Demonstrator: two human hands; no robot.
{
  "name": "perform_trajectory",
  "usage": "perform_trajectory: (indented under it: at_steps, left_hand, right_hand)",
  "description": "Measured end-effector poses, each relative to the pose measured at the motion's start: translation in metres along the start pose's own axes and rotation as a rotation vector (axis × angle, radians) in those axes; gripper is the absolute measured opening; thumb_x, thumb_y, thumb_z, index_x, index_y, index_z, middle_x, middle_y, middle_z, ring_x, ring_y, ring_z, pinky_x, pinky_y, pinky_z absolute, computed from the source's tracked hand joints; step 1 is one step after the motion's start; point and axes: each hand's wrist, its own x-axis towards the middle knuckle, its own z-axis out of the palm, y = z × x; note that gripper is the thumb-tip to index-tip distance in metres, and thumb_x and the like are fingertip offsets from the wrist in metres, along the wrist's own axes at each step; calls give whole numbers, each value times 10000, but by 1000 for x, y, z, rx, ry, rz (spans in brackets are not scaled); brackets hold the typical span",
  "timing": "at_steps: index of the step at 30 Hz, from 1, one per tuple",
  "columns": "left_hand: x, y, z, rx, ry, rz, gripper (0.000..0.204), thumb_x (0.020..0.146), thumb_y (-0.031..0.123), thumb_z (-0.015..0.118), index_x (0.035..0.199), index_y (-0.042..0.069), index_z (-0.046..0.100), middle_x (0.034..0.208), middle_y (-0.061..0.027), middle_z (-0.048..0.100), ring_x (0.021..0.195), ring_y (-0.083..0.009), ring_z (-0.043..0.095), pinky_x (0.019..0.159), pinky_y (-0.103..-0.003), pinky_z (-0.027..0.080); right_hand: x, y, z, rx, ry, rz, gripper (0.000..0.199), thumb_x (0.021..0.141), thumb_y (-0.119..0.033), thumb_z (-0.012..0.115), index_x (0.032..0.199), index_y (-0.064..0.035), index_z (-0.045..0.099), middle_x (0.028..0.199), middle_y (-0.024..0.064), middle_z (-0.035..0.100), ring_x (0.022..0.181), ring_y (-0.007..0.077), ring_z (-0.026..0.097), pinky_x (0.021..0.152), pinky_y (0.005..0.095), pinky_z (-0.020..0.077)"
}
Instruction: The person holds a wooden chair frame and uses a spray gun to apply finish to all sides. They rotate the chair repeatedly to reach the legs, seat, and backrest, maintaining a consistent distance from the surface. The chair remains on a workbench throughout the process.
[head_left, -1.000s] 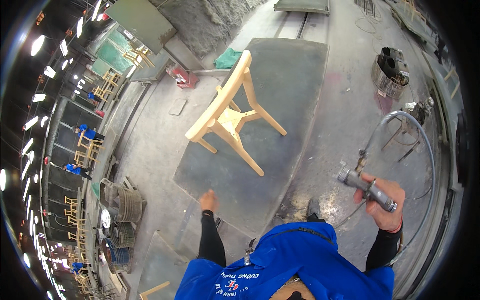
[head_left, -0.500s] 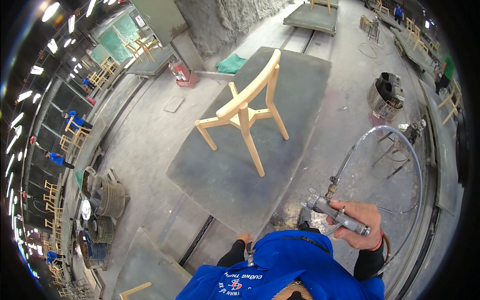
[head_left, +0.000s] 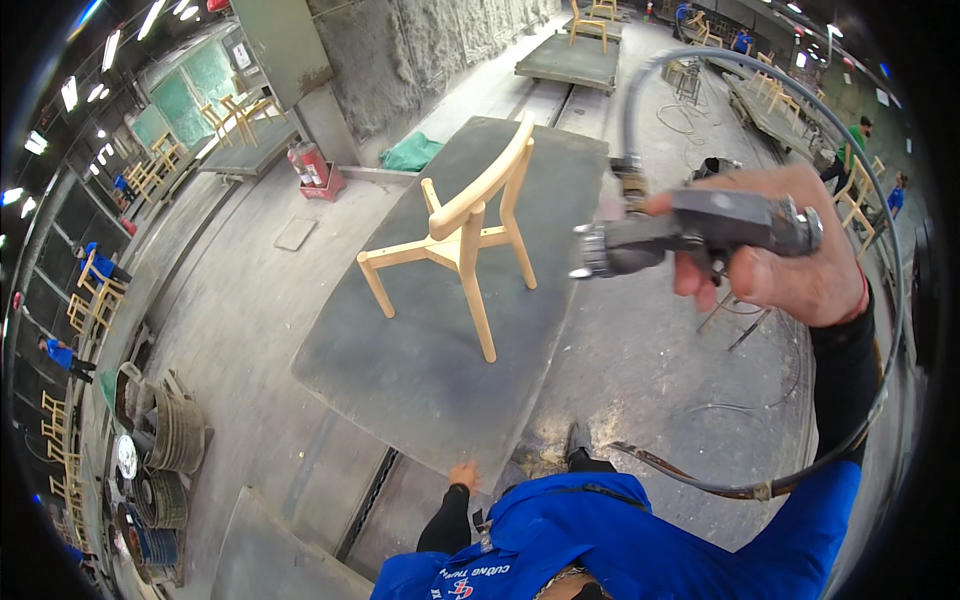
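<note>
Spray gun (head_left: 690,235) sits tight in the right hand (head_left: 790,265), fingers wrapped around it; aim steady at the wooden chair (head_left: 462,230).

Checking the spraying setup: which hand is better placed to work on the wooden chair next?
Right. The right hand grips the spray gun, raised with its nozzle toward the chair; the left hand hangs low, empty, by the platform's edge.

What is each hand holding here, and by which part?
The right hand grips a grey spray gun by its handle, nozzle pointing toward the wooden chair. The left hand hangs low, holding nothing.
</note>
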Motion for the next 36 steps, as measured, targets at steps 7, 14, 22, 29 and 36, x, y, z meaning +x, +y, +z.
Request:
perform_trajectory:
  at_steps: [7, 14, 22, 29, 36]
  left_hand:
    - [-7, -108, -37, 1353, -53, 498, 333, 920, 356, 657, 1055, 56, 710, 956, -194, 774, 925, -397, 754, 770, -540, 581]
    - [-15, -162, -51, 1331, -55, 483, 311, 966, 319, 542, 1019, 86, 741, 1004, -191, 770, 979, -413, 744, 828, -547, 569]
    - [7, -105, -40, 1415, -33, 530, 384, 926, 425, 620, 1000, 64, 733, 984, -195, 773, 863, -374, 755, 764, -533, 578]
    - [32, -3, 23, 143, 85, -124, 439, 992, 452, 540, 998, 48, 712, 833, -127, 745, 695, -272, 732, 545, -462, 566]
    - [5, 162, 96, 140, 312, 606, 361, 952, 338, 658, 859, -4, 724, 719, -121, 697, 656, -241, 697, 608, -415, 567]
  right_hand:
    - [36, -14, -14, -378, 11, 47, 445, 950, -473, 758, 942, -27, 753, 721, 13, 682, 604, 61, 625, 480, 225, 425]
    - [62, 21, -85, -654, 341, 159, 412, 977, -457, 717, 895, -54, 714, 714, -21, 675, 552, 15, 555, 401, 206, 328]
    - [53, 76, -152, -596, 442, 203, 355, 986, -401, 719, 933, -50, 711, 759, -9, 691, 583, 25, 597, 428, 203, 373]
    - [-42, 179, -164, -359, 110, 294, 369, 953, -200, 757, 1283, -42, 714, 932, 58, 754, 740, 124, 677, 686, 312, 566]
    - [-165, 306, -127, -413, -257, 520, 477, 870, -334, 832, 1241, -51, 731, 1044, 219, 758, 843, 356, 752, 770, 397, 587]
